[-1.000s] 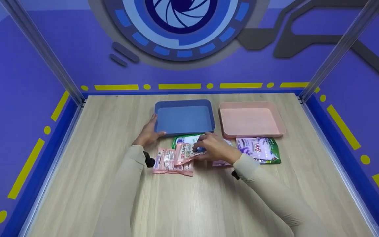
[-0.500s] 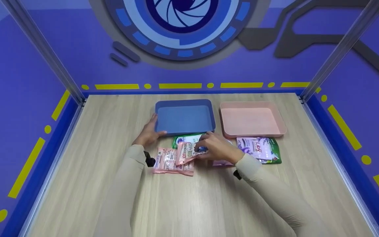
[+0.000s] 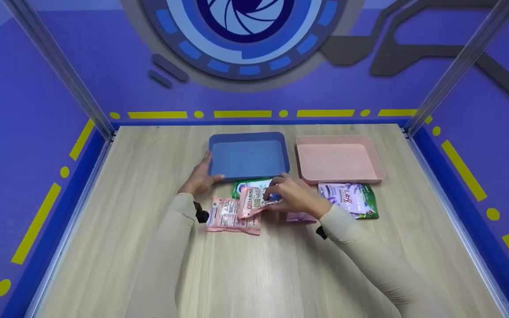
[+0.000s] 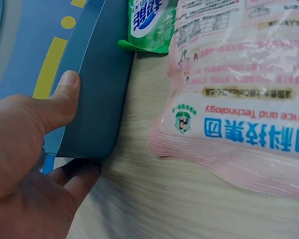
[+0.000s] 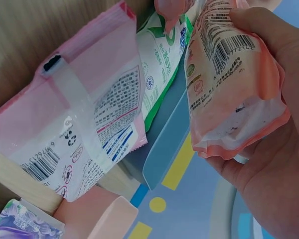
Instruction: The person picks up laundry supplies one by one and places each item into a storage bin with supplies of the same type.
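My left hand [image 3: 198, 179] grips the near left corner of a blue tray [image 3: 248, 161]; in the left wrist view, the thumb [image 4: 66, 97] presses one wall and the fingers reach round the corner. My right hand [image 3: 296, 196] holds a pink printed packet [image 5: 226, 84] by its end, partly lifted over other packets. Beneath it on the table lies another pink packet [image 3: 232, 223]. A green and white pouch [image 3: 240, 187] pokes out in front of the blue tray. Partly hidden by the right wrist is a pink-purple packet [image 3: 299, 217].
A pink tray [image 3: 338, 159] stands to the right of the blue one. In front of it, a lavender pouch [image 3: 347, 198] overlaps a green one [image 3: 371, 201]. Blue panels [image 3: 38, 110] wall the table [image 3: 237, 274] at the back and sides.
My right hand has shifted very slightly rightward with the pink packet. The left hand keeps its place at the blue tray's corner.
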### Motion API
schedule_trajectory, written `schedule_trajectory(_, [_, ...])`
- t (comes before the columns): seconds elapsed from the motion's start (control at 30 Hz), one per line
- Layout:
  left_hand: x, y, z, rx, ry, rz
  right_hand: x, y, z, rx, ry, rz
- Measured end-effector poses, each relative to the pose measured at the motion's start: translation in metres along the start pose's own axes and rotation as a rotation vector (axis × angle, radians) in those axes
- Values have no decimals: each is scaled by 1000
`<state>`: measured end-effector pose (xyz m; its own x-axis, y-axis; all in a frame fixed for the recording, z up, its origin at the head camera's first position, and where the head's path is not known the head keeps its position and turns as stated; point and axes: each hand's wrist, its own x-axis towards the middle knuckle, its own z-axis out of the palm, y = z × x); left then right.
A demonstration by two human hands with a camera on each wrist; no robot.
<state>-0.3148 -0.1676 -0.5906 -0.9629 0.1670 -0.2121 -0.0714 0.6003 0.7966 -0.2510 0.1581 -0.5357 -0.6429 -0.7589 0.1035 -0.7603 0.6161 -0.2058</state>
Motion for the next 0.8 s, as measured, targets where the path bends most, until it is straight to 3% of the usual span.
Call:
schedule_trajectory(0.4, [0,0,0,15,-7,2,0,0,-7,18,6,39])
schedule_trajectory(0.7, [1,0,1,-83,-8,-41,2,4,-12,29,55,3])
schedule_trajectory(0.8, [2,0,2,-76,-2,-47,3,5,-12,28,74,-4])
